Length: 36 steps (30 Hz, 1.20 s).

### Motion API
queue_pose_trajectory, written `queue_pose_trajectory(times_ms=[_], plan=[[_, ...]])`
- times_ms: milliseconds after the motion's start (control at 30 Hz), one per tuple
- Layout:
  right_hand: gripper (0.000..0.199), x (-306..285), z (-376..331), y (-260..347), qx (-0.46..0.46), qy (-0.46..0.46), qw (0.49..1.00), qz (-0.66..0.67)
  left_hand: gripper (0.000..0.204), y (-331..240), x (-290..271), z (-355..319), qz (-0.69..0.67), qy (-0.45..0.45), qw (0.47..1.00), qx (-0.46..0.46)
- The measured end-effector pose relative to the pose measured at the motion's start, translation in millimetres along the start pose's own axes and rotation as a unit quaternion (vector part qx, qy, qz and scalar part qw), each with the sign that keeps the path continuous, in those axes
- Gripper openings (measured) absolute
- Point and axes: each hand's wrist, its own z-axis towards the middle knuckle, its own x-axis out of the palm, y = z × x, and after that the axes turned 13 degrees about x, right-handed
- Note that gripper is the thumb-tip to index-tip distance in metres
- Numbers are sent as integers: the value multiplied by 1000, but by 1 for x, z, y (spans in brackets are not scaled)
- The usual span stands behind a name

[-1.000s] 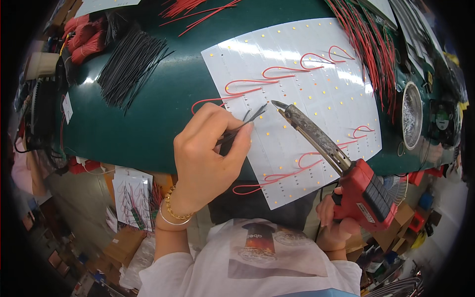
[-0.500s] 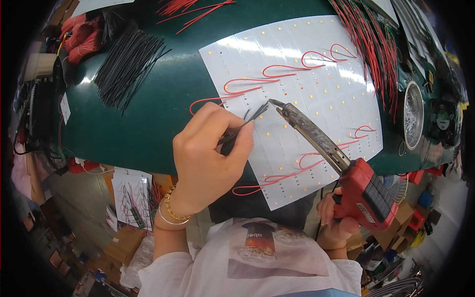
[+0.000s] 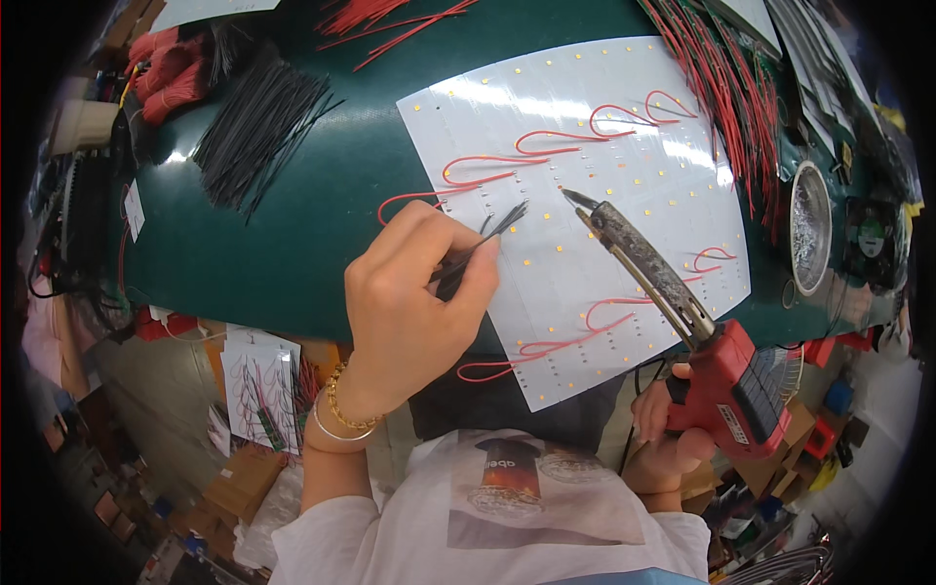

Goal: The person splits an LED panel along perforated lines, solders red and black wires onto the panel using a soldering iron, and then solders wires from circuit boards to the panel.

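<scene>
My left hand (image 3: 414, 292) pinches a small bundle of black wires (image 3: 505, 221) whose ends point up over the white LED board (image 3: 546, 322). Looped red wires (image 3: 487, 158) run in two rows across that board, among small yellow LEDs and solder pads. In my right hand (image 3: 663, 419) is a red soldering gun (image 3: 726, 390), gripped at its handle. Its dark tip (image 3: 568, 194) stands over the middle of the board, to the right of the black wire ends; whether it touches the board I cannot tell.
Loose black wires (image 3: 258, 132) lie in a pile at the left of the green table (image 3: 234, 263). Red wires (image 3: 726, 102) are heaped at the board's far right edge. A round metal bowl (image 3: 810, 229) stands on the right. Wired boards (image 3: 260, 380) hang below the table's left front.
The soldering gun's tip has moved right, away from the ends of the black wires. My left hand stays nearly in place with its bundle.
</scene>
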Motion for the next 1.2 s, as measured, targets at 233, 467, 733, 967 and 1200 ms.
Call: queue_pose_trajectory(times_ms=[233,467,733,967,1200], plan=[[97,-14,5,-16,-27,35,999,15,10,-8,-25,3,16,31,999,-28],[96,-3,6,-6,-42,-42,998,32,8,-17,-10,23,-373,-87,914,-132],[95,-4,7,-2,-24,-62,997,30,9,-6,8,13,-98,38,985,-136],[94,-1,12,-1,19,-34,999,7,7,-4,10,12,-82,30,988,-124],[74,-39,-5,-38,-49,-87,976,-191,6,-4,12,14,-76,23,992,-102]])
